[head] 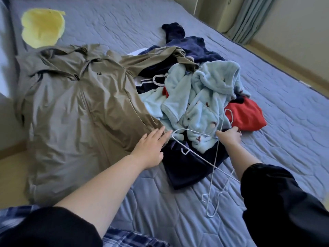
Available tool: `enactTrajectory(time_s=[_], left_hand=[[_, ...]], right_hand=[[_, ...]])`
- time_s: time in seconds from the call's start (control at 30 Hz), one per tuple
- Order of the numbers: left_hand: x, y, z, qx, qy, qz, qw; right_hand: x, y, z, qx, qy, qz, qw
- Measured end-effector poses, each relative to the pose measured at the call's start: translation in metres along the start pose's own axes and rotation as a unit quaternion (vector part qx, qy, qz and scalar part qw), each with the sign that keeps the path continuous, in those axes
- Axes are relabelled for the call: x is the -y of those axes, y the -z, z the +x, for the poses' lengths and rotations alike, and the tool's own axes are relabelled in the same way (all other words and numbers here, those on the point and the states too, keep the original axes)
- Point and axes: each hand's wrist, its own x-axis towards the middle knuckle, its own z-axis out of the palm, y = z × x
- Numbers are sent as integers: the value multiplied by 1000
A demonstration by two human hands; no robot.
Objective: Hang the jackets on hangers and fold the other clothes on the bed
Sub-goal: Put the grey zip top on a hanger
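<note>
Home bedroom: wide bed (124,24) w/ blue quilted cover, curtain (249,20) at 1 o'clock, beige wall (299,24) at 2 o'clock, clothes (201,97) heaped mid-bed.

- A grey-blue curtain (249,18) is hanging in soft pleats at the top right, reaching down to floor level.
- A cream, round-cornered unit (225,16) is standing just left of the curtain, its edge touching the fabric; what it is cannot be told.
- A thin white cord (195,6) is running up the wall further left of the curtain, beyond that unit.
- A plain pale wall (293,24) is filling the space right of the curtain.
- A wooden baseboard (293,63) is running from the curtain's foot towards the right.
- A yellow cushion (42,26) is lying flat, well apart from the curtain, far to its left.
- Beige floor (10,175) is showing far left of and below the curtain.
</note>
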Motion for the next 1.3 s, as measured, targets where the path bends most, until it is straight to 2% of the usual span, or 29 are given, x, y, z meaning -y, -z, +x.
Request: enactTrajectory(time_s=[0.1,0.23,0.37,0.43,0.5,0.57,0.7,0.83,1.0,1.17,1.23,1.3], left_hand=[[-10,3,2,-22,-19,-37,999],[-24,0,4,-3,-8,-146,989],[-30,0,8,-5,34,-315,949],[-31,1,10,27,76,-383,920],[-28,-1,9,67,100,-407,905],[-24,-6,5,82,94,-381,916],[-23,-14,-4,45,78,-390,916],[-26,-14,-1,-14,81,-435,897],[-25,-8,0,-35,78,-472,878],[-4,15,-2,-48,153,-557,815],[14,35,-5,-71,200,-611,763],[36,58,-8,-117,225,-688,680]], right_hand=[[5,-5,-5,-53,22,-22,998],[21,-6,-30,-122,177,-42,976],[56,3,-59,-112,296,-9,948],[74,7,-73,-97,343,31,934],[87,11,-84,-92,382,69,917],[98,15,-93,-99,415,96,900],[117,24,-102,-131,433,120,884],[126,27,-106,-163,424,112,884],[132,19,-115,-147,464,33,873],[141,12,-123,-71,490,15,869],[148,12,-127,-30,519,-11,854],[155,10,-135,5,556,-57,829]])
